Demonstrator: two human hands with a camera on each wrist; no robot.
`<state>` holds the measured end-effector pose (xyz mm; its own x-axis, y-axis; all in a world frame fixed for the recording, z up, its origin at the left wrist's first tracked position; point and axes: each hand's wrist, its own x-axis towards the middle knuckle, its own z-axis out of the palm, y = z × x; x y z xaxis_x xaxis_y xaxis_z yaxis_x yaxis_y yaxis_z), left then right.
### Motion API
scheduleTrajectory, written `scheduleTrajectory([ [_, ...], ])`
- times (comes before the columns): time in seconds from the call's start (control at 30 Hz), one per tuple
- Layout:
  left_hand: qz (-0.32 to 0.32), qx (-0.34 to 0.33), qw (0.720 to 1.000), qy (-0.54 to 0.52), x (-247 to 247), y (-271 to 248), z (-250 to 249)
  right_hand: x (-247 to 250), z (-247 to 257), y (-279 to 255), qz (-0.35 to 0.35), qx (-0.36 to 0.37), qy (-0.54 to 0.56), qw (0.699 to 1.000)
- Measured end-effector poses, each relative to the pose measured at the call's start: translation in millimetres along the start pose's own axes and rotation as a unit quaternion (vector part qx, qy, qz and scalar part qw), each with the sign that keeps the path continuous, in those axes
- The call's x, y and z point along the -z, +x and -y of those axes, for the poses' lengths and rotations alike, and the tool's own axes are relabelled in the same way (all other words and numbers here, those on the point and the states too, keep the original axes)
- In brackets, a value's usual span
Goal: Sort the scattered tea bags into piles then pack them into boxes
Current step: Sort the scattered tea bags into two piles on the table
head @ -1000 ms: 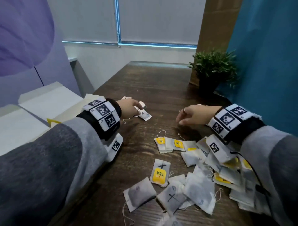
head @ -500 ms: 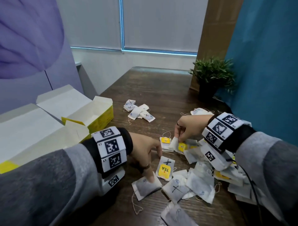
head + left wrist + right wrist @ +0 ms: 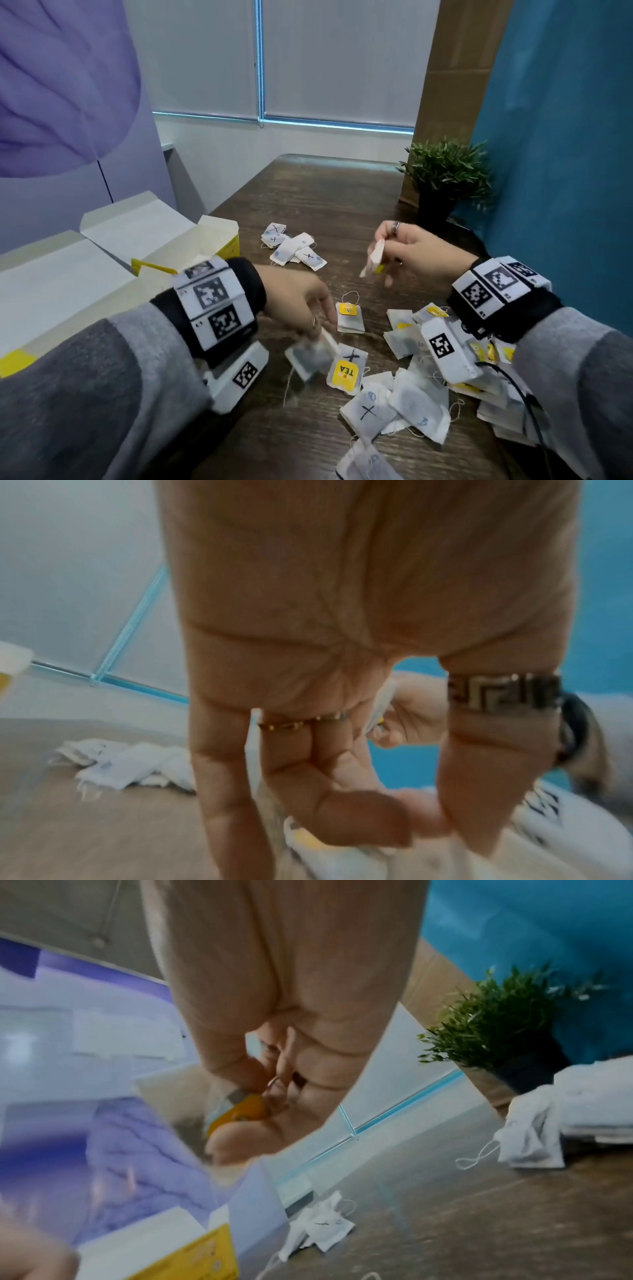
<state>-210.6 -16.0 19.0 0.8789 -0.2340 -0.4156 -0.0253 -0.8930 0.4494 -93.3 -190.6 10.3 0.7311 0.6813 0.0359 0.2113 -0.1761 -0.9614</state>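
Up off the counter, the right hand pinches a tea bag with a yellow tag between thumb and fingertips, holding it edge-on above the wood; the right wrist view shows the yellow tag tucked against the curled fingers. Lower and nearer, the left hand points down at the counter and grips a grey-filled tea bag, blurred, its string trailing below; from the left wrist view a thin white edge of the bag runs between the fingers, which are curled around it.

Between the two hands lies a small neat stack of yellow-tagged bags, just beside the left fingertips. Touching the held bag on its right is a bag with a yellow TEA label and a black X. Under and around the right wrist spreads the unsorted heap of tea bags, overlapping one another, some marked with an X, some with yellow tags.

Farther off, beyond the left hand, sits a small pile of X-marked bags. Left of that pile stands an open yellow box with its white flaps raised, and a second open box lies nearer the left sleeve. A potted plant stands at the counter's far right edge against the blue wall.
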Motion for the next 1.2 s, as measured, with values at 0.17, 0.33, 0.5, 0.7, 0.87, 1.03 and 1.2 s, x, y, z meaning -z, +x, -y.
scheduleTrajectory([
  [0.17, -0.138, -0.025, 0.978, -0.155, 34, -2, 12, -3, 11, 0, -0.04, 0.008, 0.135, 0.99],
  [0.33, -0.257, -0.04, 0.892, -0.371, 32, 18, 24, -1, 2, 6, -0.057, 0.067, 0.116, 0.989],
  [0.5, -0.309, -0.057, 0.75, -0.582, 25, 35, 33, 1, 1, 7, -0.083, 0.076, 0.072, 0.991],
  [0.7, -0.309, -0.078, 0.673, -0.668, 20, 48, 48, 0, 4, 10, -0.089, 0.062, 0.073, 0.991],
  [0.87, -0.277, -0.063, 0.698, -0.657, 15, 54, 54, -2, -3, 21, -0.084, 0.044, 0.054, 0.994],
  [1.03, -0.266, -0.087, 0.7, -0.657, 18, 50, 55, -4, -6, 30, -0.098, 0.007, 0.073, 0.993],
  [1.2, -0.289, -0.074, 0.724, -0.622, 15, 51, 59, -11, -7, 34, -0.099, -0.076, 0.061, 0.99],
])
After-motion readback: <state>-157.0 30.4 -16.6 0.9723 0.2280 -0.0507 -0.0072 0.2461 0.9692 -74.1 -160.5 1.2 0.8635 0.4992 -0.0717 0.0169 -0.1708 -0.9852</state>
